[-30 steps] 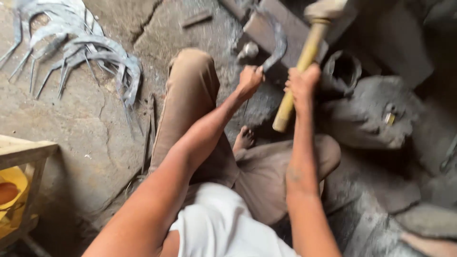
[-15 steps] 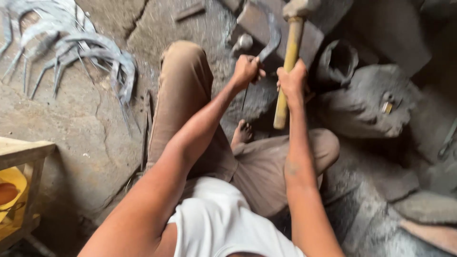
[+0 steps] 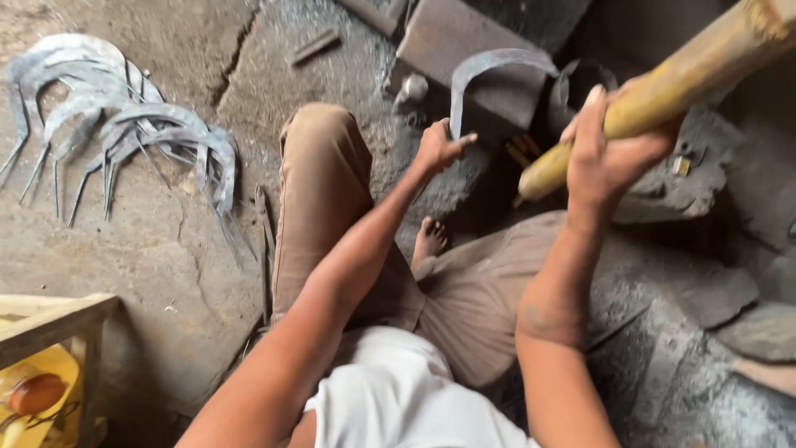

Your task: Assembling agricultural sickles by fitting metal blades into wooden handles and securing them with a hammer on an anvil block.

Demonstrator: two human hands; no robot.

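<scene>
Two hands: left hand (image 3: 438, 145) grips curved blade (image 3: 489, 70), right hand (image 3: 609, 153) wooden handle (image 3: 663, 87).

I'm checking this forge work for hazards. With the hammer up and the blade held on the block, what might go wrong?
1. The left hand grips the curved blade right beside the metal block; a stray blow could hit its fingers.
2. A bare foot lies just below the block, so a glancing blade could drop on it.
3. The right hand alone holds the wooden handle, which may slip.
</scene>
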